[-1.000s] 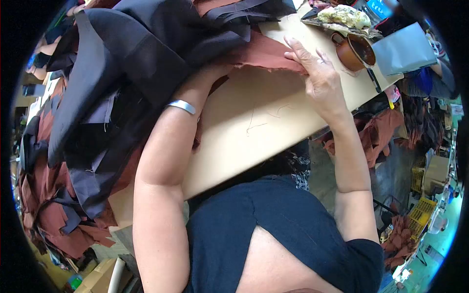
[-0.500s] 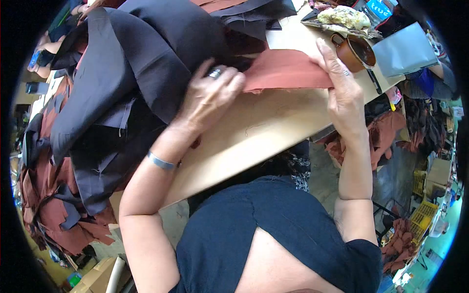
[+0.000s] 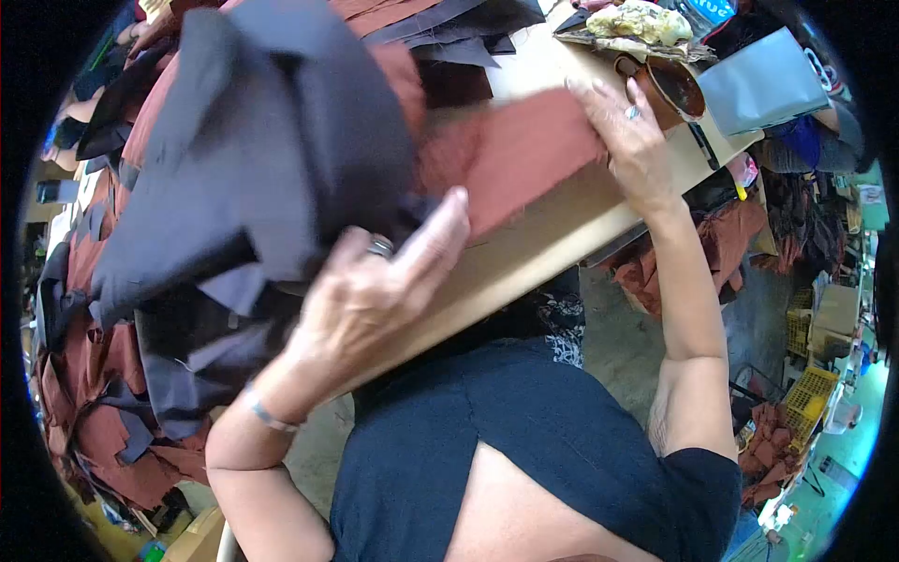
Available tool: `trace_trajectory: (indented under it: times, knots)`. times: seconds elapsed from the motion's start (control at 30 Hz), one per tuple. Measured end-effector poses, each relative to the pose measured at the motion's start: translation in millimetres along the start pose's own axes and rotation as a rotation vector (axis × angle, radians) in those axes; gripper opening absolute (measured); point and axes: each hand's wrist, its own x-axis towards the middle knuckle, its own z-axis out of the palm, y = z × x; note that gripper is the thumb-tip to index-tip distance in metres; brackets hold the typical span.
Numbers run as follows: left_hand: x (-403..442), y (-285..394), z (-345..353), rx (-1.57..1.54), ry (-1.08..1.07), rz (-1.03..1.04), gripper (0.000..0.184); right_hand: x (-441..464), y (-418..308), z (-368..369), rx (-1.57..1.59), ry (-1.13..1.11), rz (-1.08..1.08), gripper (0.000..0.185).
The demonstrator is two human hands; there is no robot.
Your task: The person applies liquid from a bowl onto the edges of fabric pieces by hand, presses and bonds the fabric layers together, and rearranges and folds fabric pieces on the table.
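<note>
A rust-red piece of cloth (image 3: 529,155) stretches over the pale table, its left part blurred beside a large dark cloth (image 3: 300,140). My right hand (image 3: 632,145) grips the red piece at its right end, with the fingers over the edge. At the lower right edge of the dark cloth is my left hand (image 3: 356,295), somewhat blurred, with one finger pointing out toward the red piece. A fold of the dark cloth appears caught among its fingers; the fingertips are partly hidden. The dark cloth is bunched up and smeared by motion.
A brown mug (image 3: 670,92) stands right beside my right hand. Beyond it are a grey-silver box (image 3: 766,82) and a food-like lump on paper (image 3: 641,23). Dark and red cloth scraps hang off the table's left end. Yellow crates (image 3: 807,407) sit at the right.
My left hand has moved down and toward me, and the dark cloth has shifted and bulged. The red piece now slants, its right end still in my right hand, which has moved slightly left.
</note>
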Motion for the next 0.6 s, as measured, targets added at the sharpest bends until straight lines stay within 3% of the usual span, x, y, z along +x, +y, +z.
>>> trace_trajectory:
  times: [0.07,0.2,0.3,0.37,0.43,0.53,0.6]
  knots:
    - [-0.5,17.3,24.6,0.027,0.012,0.054,0.041,-20.1,0.7,0.9,-0.045,-0.132,0.057,0.061]
    - [5.2,23.7,25.5,0.026,0.044,0.033,0.04,-26.5,10.2,-25.7,0.044,-0.014,0.179,0.059]
    - [5.2,23.1,23.8,0.012,0.041,0.025,0.041,-17.1,25.7,-59.4,-0.084,0.08,0.265,0.058]
    - [4.1,23.6,25.2,-0.006,0.049,0.019,0.042,-10.7,37.8,-78.0,-0.133,0.028,0.41,0.057]
    - [3.6,24.2,28.7,-0.022,0.062,0.014,0.041,-9.9,67.9,-82.2,0.016,0.015,0.498,0.052]
    - [2.4,23.8,29.7,-0.042,0.056,0.01,0.04,-18.5,106.9,-94.2,0.805,0.035,0.871,0.05]
    - [1.5,24.0,30.7,-0.06,0.052,0.002,0.039,-24.8,127.2,-105.4,1.121,0.035,0.819,0.049]
